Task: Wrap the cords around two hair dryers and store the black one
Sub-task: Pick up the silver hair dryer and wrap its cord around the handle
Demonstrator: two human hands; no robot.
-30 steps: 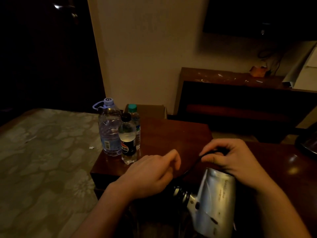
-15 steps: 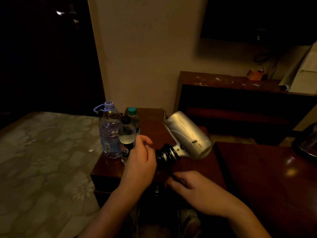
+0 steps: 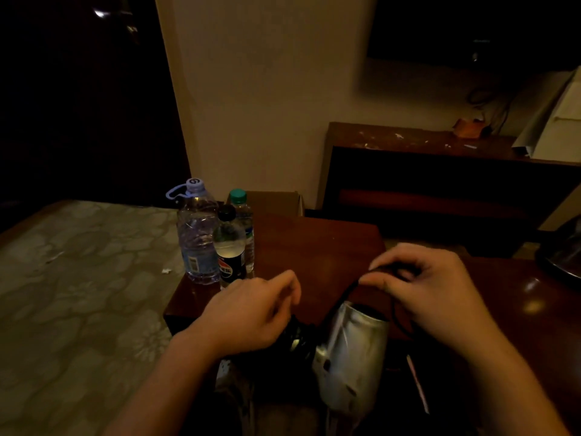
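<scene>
A silver hair dryer hangs low in front of me, barrel pointing up and away, between my two hands. Its black handle carries coils of black cord and sits under my left hand, which grips it. My right hand is above and right of the barrel, fingers pinched on the black cord, which runs down-left toward the handle. A loop of cord also hangs below the right hand. No black hair dryer is in view.
Three bottles stand at the left corner of a dark wooden nightstand. A patterned bed lies to the left, a glossy wooden table to the right, a low shelf against the far wall.
Half a second ago the dryer was held high with my right hand below it. Now the dryer is swung down and my right hand is raised with the cord, as one second ago.
</scene>
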